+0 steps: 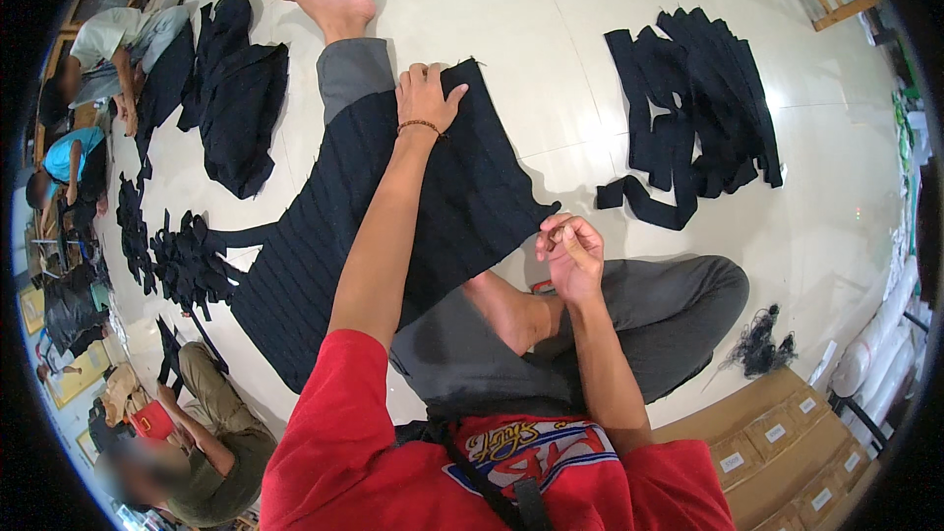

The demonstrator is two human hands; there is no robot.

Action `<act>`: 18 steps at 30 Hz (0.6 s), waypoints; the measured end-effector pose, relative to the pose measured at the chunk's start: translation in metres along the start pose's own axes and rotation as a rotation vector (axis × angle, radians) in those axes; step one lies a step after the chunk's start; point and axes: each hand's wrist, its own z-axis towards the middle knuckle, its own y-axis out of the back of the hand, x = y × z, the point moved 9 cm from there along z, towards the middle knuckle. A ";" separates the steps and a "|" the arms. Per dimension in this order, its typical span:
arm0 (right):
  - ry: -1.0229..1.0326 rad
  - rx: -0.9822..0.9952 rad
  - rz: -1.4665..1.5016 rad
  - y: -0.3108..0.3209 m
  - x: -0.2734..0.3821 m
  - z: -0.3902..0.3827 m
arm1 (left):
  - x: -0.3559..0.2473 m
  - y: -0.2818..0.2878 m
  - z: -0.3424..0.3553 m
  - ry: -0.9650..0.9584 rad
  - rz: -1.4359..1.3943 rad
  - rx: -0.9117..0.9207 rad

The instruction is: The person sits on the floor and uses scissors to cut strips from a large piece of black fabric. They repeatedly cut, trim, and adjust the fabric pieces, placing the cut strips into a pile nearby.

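Cloth flat under one hand, its free corner loose

The black cloth (467, 197) lies draped over the outstretched left leg (354, 76) and down onto the floor (551, 29). The left hand (428, 98) presses on its far part, palm down, fingers a little apart, pinching nothing. The right hand (570, 256) hangs just beside the near right corner, fingers half curled; at this size I cannot tell whether they pinch a thread or nothing.

With only one hand bearing down, a tug at that corner could skew the cloth or make it slip off the leg. Shifting the leg could ruck it. On the left, a strip (246, 234) seems to run from the bundle (192, 261) to the cloth's edge, so dragging the cloth might snag or tangle it.
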 end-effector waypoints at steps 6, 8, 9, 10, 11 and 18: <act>-0.073 -0.120 -0.001 0.003 -0.007 -0.001 | 0.009 -0.016 0.013 0.127 -0.027 0.209; -0.070 -0.187 -0.035 0.011 -0.005 -0.006 | 0.011 -0.015 0.014 0.100 -0.078 0.095; -0.030 -0.184 -0.047 0.014 -0.001 -0.008 | 0.013 -0.015 0.014 0.121 -0.097 0.079; 0.009 -0.181 -0.058 0.018 0.002 -0.010 | 0.015 -0.016 0.015 0.136 -0.112 0.077; 0.051 -0.178 -0.070 0.020 0.007 -0.012 | 0.015 -0.015 0.016 0.149 -0.127 0.074; 0.159 -0.222 -0.171 0.026 0.015 -0.031 | 0.021 -0.020 0.018 0.206 -0.158 0.068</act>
